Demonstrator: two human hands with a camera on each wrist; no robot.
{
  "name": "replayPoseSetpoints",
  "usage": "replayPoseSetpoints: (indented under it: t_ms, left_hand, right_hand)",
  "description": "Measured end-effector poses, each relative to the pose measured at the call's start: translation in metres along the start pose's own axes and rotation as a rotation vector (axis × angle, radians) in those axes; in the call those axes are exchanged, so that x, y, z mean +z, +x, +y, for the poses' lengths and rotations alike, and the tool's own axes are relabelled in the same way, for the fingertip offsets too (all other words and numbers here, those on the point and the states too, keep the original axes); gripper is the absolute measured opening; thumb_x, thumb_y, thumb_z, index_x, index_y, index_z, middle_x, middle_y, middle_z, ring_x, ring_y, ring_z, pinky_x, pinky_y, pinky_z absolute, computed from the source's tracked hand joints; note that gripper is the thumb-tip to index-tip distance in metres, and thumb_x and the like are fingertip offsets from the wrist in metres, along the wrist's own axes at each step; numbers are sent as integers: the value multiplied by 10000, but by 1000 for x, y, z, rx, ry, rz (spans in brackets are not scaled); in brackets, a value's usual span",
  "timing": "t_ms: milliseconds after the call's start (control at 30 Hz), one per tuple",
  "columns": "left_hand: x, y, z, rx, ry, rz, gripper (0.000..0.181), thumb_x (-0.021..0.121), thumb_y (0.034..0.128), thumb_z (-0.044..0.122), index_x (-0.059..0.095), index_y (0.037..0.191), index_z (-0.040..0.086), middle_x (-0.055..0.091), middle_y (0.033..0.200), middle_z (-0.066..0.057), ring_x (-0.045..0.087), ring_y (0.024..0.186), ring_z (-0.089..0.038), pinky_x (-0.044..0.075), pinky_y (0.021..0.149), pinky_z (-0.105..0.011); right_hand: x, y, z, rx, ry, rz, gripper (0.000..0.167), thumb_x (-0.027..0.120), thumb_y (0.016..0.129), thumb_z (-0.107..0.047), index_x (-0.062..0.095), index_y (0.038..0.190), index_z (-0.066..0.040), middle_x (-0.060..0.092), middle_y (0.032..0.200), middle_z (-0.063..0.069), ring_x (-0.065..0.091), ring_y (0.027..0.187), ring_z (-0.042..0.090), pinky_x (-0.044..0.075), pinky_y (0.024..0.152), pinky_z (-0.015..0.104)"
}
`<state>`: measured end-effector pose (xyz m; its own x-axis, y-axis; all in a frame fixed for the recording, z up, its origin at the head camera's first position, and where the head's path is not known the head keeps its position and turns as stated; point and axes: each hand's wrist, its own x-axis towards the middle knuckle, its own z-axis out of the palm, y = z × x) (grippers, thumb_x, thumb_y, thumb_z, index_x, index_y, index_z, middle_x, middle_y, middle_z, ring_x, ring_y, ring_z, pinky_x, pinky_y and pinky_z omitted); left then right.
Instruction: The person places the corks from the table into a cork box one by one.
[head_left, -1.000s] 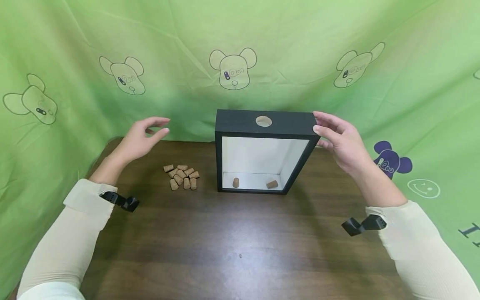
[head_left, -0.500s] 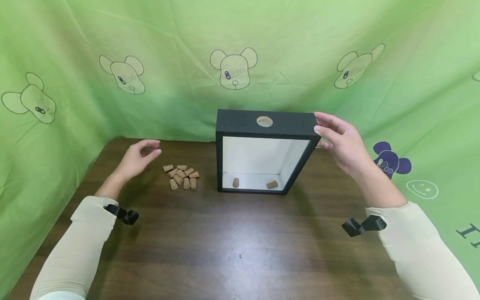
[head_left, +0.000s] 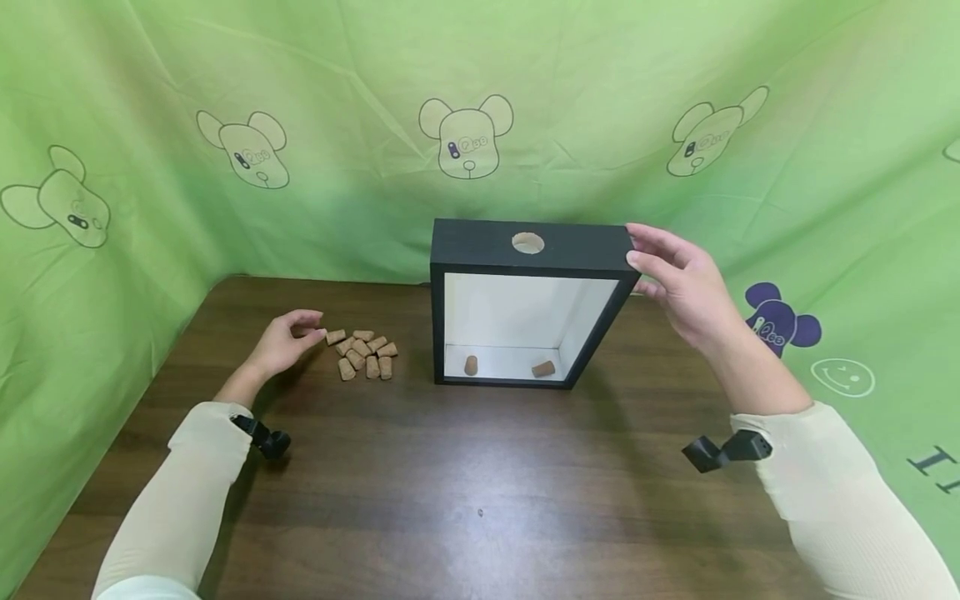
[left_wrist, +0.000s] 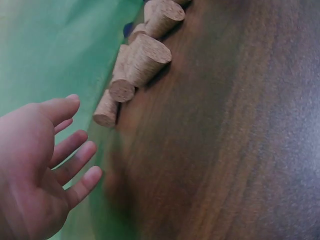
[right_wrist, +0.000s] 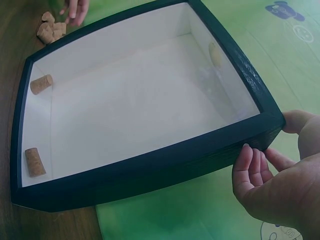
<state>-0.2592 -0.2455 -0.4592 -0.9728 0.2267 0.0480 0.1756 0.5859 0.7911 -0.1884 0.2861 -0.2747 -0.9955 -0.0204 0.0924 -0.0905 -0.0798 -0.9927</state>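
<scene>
A pile of several tapered corks (head_left: 356, 359) lies on the brown table left of a black display box. My left hand (head_left: 283, 343) is low at the pile's left edge, thumb and fingers apart. In the left wrist view, that hand (left_wrist: 35, 170) holds nothing and a gap separates it from the corks (left_wrist: 147, 60). With my right hand (head_left: 686, 287) I hold the top right corner of the black box (head_left: 480, 242), which stands upright. Its front shows a white interior; one cork (head_left: 471, 365) stands inside and another cork (head_left: 543, 368) lies on its side.
A round hole (head_left: 528, 242) pierces the box's top. Green cloth (head_left: 360, 200) printed with bear heads hangs behind and at the sides, close to the box's back. The brown table (head_left: 420, 483) extends in front of the box and corks.
My left hand has come down from above the table, then moved right to the edge of the cork pile. My right hand, the box and the corks have stayed put.
</scene>
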Motion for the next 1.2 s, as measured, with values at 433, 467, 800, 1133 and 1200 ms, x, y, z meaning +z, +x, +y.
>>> replayPoseSetpoints:
  t_ms: [433,467,800,1133,1200]
  left_hand:
    - [15,12,-4,-31,48,-19,380,626,1011,83,563,1323,-124,593,1299,-328,574,1170,-461,461,1014,-540]
    - [16,13,-5,-34,47,-21,370,623,1009,74,568,1317,-123,596,1294,-326,574,1167,-459,462,1013,-537]
    - [20,14,-8,-50,92,-12,308,611,1019,87,630,1266,-95,636,1220,-302,588,1124,-429,476,973,-536]
    - [18,14,-7,-69,106,-16,377,586,1056,226,642,1277,-76,637,1251,-289,591,1136,-424,479,961,-542]
    - [17,15,-7,-77,102,-15,409,587,1057,261,637,1285,-75,628,1272,-288,582,1159,-425,470,982,-545]
  right_hand:
    - [-1,-1,-1,7,-28,15,422,671,982,-57,606,1397,-98,513,1217,22,527,1023,94,534,760,202]
    - [-1,-1,-1,7,-14,9,420,672,980,-50,610,1392,-100,515,1212,23,528,1020,96,535,757,202]
    - [-2,0,1,-2,34,-21,413,677,976,-43,605,1380,-88,499,1211,37,523,1010,103,537,749,195]
    - [0,-1,1,5,-18,18,400,676,979,-55,628,1372,-108,530,1188,16,539,1001,86,539,755,200]
    - [0,-1,1,6,-20,20,415,676,979,-58,613,1388,-96,528,1195,17,539,1004,86,538,754,200]
